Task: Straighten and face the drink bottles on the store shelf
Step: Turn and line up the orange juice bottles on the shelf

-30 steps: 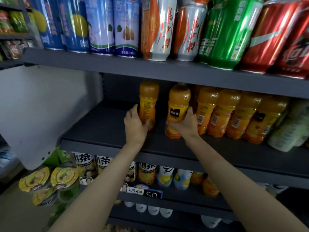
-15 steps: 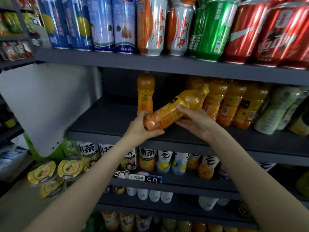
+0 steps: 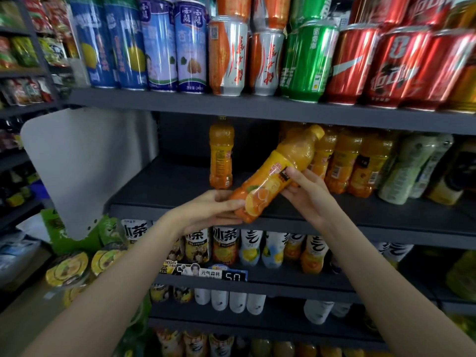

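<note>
The price tag (image 3: 235, 276) on the lower shelf edge showed "5.0", and the strip (image 3: 211, 274) beside it read "元气森林". A tag (image 3: 170, 263) further left said "900ml". The blue-and-white can (image 3: 192, 45) up top had "240" printed near its bottom. Big black letters "小茶" stood on the tea bottles (image 3: 224, 247).

Tall drink cans (image 3: 257, 47) in blue, orange-and-silver, green and red are crowding the top of the view from eleven to two o'clock. A white side panel (image 3: 85, 166) is standing at nine o'clock. Round yellow-lidded cups (image 3: 69, 269) are sitting at seven o'clock. A price tag (image 3: 233, 276) reading 5.0 is hanging just below centre, toward six o'clock. Snack packets (image 3: 23, 50) are filling the ten o'clock corner.
</note>
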Demonstrator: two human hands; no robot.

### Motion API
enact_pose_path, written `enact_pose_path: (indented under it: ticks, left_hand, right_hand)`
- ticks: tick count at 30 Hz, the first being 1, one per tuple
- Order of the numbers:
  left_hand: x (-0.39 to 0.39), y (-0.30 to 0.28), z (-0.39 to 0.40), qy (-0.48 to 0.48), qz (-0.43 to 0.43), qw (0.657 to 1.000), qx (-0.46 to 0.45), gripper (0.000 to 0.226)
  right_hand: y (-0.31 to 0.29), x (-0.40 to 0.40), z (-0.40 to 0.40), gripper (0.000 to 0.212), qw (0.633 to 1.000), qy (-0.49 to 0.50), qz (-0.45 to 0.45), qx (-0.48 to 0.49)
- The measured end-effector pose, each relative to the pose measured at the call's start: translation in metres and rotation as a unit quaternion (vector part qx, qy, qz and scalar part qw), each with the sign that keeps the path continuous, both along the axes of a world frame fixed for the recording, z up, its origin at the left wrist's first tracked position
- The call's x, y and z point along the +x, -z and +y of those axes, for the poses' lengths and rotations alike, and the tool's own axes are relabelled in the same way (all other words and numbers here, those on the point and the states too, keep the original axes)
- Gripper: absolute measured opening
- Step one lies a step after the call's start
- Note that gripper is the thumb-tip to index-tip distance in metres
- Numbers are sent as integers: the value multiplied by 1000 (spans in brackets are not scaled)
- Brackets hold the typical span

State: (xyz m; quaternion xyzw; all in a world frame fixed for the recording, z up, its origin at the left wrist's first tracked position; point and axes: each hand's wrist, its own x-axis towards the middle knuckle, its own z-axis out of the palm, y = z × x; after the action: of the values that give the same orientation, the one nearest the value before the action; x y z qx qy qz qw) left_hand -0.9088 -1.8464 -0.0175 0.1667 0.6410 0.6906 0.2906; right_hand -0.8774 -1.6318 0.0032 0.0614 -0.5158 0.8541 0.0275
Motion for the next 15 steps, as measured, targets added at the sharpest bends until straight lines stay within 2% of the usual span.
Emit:
enact_pose_path:
  ticks: [2,4,5,7,9,11,13,15]
  left_hand:
    - [5,1,7,-14,23,1000,-4,61]
    - [9,4,16,-84,101,990,-58,59]
    - [10,5,19,-137,176,969,-105,58]
    - [9,9,23,-227,343,895,-170,62]
    - [10,10,25,-252,465,826,-193,66]
    - [12,9,26,-242,520,792,-209,68]
    - [13,9,26,-226,524,795,-206,68]
    - [13,7,24,-201,490,829,-179,65]
  right_hand:
    - [-2,2,1,59,1000,-4,9,8]
    - [-6,5,0,49,998,17,-4,54]
    - [-7,6,-1,41,996,30,-22,84]
    - [-6,9,-5,35,991,42,-67,104]
    - [-3,10,-9,40,991,48,-114,45]
    - [0,13,-11,37,987,61,-149,-30]
    - [2,16,-8,38,982,76,-164,-60]
    - [4,16,-3,50,982,85,-156,-58]
